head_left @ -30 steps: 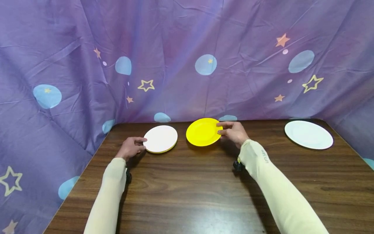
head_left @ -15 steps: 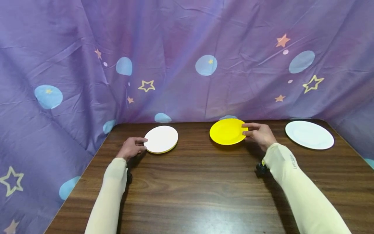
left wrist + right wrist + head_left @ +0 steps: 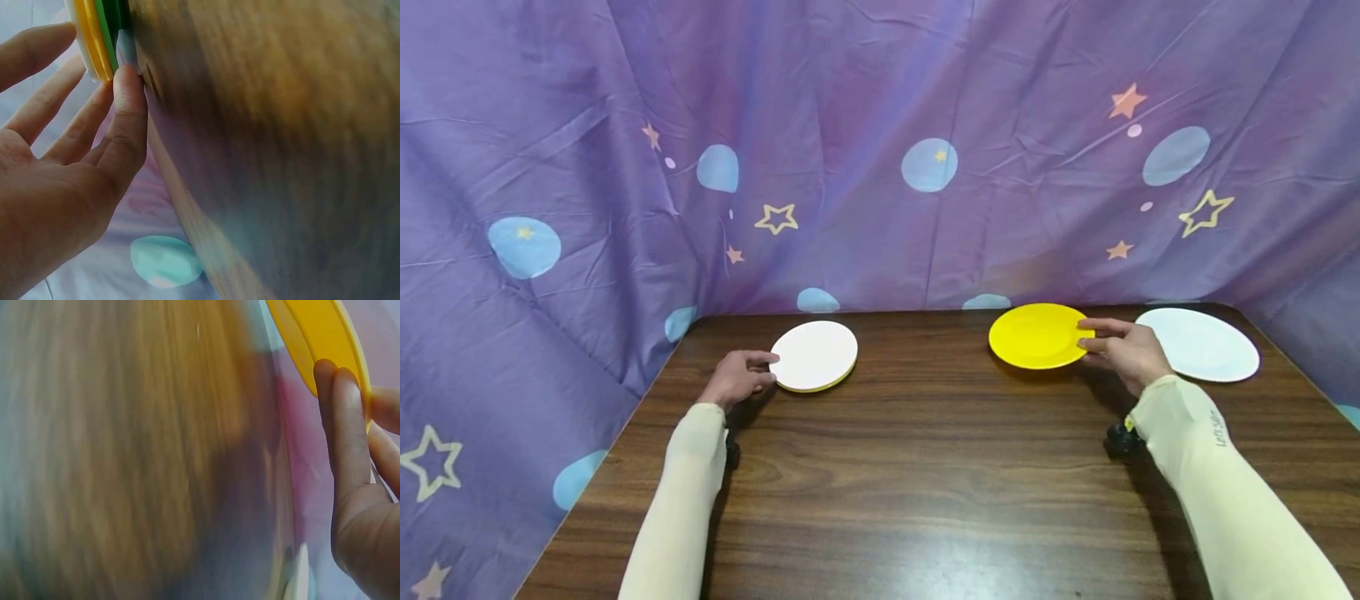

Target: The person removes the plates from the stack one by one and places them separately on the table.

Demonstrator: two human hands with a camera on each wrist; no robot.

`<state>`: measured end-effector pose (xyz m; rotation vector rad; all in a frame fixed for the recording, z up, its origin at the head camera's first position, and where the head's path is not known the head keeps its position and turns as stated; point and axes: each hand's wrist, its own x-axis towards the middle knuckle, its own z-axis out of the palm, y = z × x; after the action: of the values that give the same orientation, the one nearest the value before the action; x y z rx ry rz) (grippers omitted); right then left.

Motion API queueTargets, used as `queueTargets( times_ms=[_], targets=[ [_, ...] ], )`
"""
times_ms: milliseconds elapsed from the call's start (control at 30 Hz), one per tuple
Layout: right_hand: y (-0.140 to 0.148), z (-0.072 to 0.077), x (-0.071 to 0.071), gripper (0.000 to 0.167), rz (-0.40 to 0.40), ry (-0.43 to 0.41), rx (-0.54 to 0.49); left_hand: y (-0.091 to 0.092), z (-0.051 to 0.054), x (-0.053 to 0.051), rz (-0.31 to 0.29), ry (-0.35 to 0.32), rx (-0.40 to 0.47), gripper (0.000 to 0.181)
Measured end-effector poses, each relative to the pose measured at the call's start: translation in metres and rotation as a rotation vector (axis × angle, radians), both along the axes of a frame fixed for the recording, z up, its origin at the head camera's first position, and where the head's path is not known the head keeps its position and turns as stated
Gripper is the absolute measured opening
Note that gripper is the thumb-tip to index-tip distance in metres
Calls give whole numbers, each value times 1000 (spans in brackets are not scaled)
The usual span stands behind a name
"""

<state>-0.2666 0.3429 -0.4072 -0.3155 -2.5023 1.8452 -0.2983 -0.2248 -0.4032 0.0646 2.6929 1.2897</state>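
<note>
At the left, a stack of plates (image 3: 814,356) sits near the table's back edge, with a white plate on top. In the left wrist view the stack's edge shows white, yellow (image 3: 94,37) and green (image 3: 111,31) layers. My left hand (image 3: 737,379) holds the stack's near-left rim between its fingertips. Towards the right, my right hand (image 3: 1126,352) pinches the right rim of a yellow plate (image 3: 1036,336). The right wrist view shows the fingers on both faces of this plate (image 3: 325,337), which is raised and slightly tilted over the table.
Beyond the right hand lies a white plate (image 3: 1206,346) at the table's back right; the hand partly covers its left rim. The brown wooden table (image 3: 910,467) meets a purple curtain (image 3: 865,167) at the back and left.
My right hand has carried the yellow plate rightwards, from beside the left stack to near the white plate. The left hand and its stack have stayed in place.
</note>
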Motion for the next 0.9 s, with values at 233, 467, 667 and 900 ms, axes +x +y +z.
queueTargets(
  times_ms=[233, 467, 667, 900],
  targets=[
    [23, -6, 10, 33, -27, 29, -111, -2, -2, -1, -15, 8, 35, 42],
    [33, -7, 16, 26, -32, 56, -219, -3, -3, 0, -16, 4, 51, 42],
    [36, -9, 16, 31, -48, 94, -294, -2, -2, 0, -13, 18, 48, 42],
    [38, -11, 15, 25, -78, 83, -256, -2, -2, 2, -15, 14, 39, 41]
  ],
)
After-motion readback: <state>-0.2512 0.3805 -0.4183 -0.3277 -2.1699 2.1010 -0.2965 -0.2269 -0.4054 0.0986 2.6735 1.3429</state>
